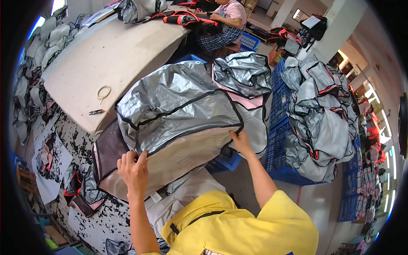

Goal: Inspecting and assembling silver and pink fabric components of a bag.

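Note:
A large unfinished bag [178,108], its silver lining outward and its seams bound in black tape, spreads in front of me. My left hand [133,170] is closed, fingers pinching the bag's near edge beside a dark mesh panel [117,142]. At the near right corner, my right hand [241,142] grips the black-bound edge between thumb and fingers. Between both hands hangs a beige panel [182,153] of the bag. A second silver piece [244,74] with pink fabric lies beyond it on the right. What supports the bag's middle is hidden.
Small snips [97,112] and a tape roll [103,92] lie on the beige-covered table [106,55]. Blue crates [276,148] heaped with silver bags [321,114] stand at right. Black scraps litter the floor [106,221]. Another person [231,17] sits working at the far side.

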`<state>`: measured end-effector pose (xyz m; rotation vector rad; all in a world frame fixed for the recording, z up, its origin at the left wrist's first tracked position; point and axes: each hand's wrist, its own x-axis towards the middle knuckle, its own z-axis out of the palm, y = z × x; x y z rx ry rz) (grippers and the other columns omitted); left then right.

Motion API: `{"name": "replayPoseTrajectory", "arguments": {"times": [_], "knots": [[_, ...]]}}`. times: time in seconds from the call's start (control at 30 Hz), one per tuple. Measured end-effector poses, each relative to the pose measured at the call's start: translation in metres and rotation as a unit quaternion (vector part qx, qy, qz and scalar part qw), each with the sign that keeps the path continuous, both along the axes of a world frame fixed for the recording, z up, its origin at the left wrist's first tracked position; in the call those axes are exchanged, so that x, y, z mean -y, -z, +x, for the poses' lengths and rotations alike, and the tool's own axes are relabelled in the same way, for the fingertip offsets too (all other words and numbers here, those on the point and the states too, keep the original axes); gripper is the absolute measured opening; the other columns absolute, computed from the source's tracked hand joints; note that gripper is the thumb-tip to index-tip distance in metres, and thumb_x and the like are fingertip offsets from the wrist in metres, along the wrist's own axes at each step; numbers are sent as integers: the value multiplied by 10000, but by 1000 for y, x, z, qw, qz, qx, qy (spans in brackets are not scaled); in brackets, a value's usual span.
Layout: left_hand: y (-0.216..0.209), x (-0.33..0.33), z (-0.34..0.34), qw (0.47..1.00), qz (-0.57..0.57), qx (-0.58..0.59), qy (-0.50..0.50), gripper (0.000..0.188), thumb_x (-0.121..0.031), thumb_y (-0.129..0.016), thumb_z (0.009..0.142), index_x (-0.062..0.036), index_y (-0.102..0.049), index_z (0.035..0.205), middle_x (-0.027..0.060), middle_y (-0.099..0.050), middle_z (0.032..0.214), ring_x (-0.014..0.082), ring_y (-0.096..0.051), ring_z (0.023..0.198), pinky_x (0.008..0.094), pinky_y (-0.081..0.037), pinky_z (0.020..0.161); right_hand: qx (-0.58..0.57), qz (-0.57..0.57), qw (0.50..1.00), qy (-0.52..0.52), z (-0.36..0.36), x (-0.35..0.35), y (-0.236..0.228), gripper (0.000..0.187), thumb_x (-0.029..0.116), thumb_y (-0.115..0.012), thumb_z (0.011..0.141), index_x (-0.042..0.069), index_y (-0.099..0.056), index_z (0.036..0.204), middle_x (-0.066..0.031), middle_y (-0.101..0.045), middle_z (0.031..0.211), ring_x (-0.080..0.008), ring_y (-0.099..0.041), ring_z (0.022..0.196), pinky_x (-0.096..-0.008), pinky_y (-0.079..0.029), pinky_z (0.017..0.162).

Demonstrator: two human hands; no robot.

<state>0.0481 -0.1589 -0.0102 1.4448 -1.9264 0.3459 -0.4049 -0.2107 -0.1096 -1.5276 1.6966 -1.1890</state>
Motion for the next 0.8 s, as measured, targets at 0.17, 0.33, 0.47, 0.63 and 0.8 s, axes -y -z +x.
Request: {"name": "replayPoseTrajectory", "arguments": {"times": [0.17, 0.33, 0.47, 0.63, 0.8], "knots": [[0, -13, 2, 1000, -3, 0, -3, 252, -129, -717, 767, -193, -770, 1004, 27, -558, 855, 221, -568, 824, 391, -394, 726, -110, -182, 977, 28, 11, -1, -64, 535, 401, -768, 979, -23, -621, 1270, -105, -715, 1068, -206, -662, 981, -363, -526, 877], [2, -26, 3, 999, 0, 11, -34, 230, -134, -684, 774, -202, -758, 981, 22, -546, 843, 209, -559, 817, 385, -387, 722, -243, -308, 920, -6, 87, 11, -183, 274, 150, -754, 978, 11, -672, 1199, -151, -710, 1253, -329, -656, 1206, -417, -496, 1044], [3, -26, 0, 999, -4, -4, -37, 243, -123, -672, 768, -210, -751, 981, 16, -546, 849, 207, -560, 817, 380, -387, 719, -297, -355, 874, -149, 143, 36, -212, 108, 35, -721, 929, 32, -723, 1037, -112, -735, 1098, -329, -670, 1114, -434, -520, 976], [3, -26, -3, 999, -8, -10, -40, 245, -107, -674, 757, -207, -745, 969, 13, -563, 865, 213, -563, 823, 371, -389, 718, -386, -341, 810, -279, 189, 86, -180, 130, 75, -702, 889, 84, -734, 1014, -63, -724, 1008, -294, -656, 979, -432, -514, 887], [0, -27, -1, 999, -2, -10, -38, 241, -105, -684, 752, -206, -742, 964, 16, -574, 875, 212, -563, 824, 372, -390, 722, -583, -262, 710, -294, 175, 116, -155, 77, 114, -596, 907, 107, -673, 911, -56, -637, 869, -265, -625, 966, -409, -499, 842]]}}
